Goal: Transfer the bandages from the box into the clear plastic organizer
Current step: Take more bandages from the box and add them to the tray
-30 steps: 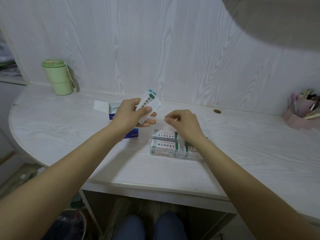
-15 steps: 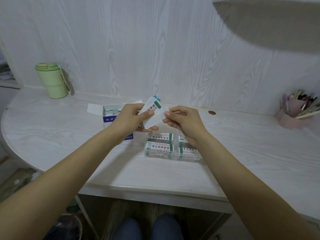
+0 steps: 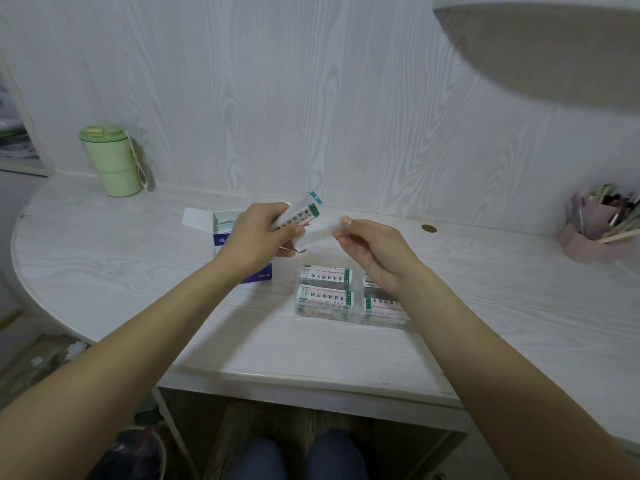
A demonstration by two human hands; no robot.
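My left hand (image 3: 258,237) grips a small stack of wrapped bandages (image 3: 304,213) above the desk, their green-printed ends pointing up and right. My right hand (image 3: 370,251) pinches the right edge of one white bandage wrapper (image 3: 320,230) that sticks out of that stack. Behind my left hand lies the open blue and white bandage box (image 3: 225,230), flap up, with more white packets inside. In front of both hands sits the clear plastic organizer (image 3: 325,296), with bandages lying flat in its compartments; my right wrist hides part of its right side.
A light green lidded cup (image 3: 110,161) stands at the back left by the wall. A pink holder with pens (image 3: 595,230) sits at the far right. A small brown disc (image 3: 428,229) lies on the desk behind my right hand. The desk's front edge runs just below the organizer.
My right hand rose from above the organizer to the stack in my left hand and took hold of one wrapper's edge. The left hand kept its grip on the stack.
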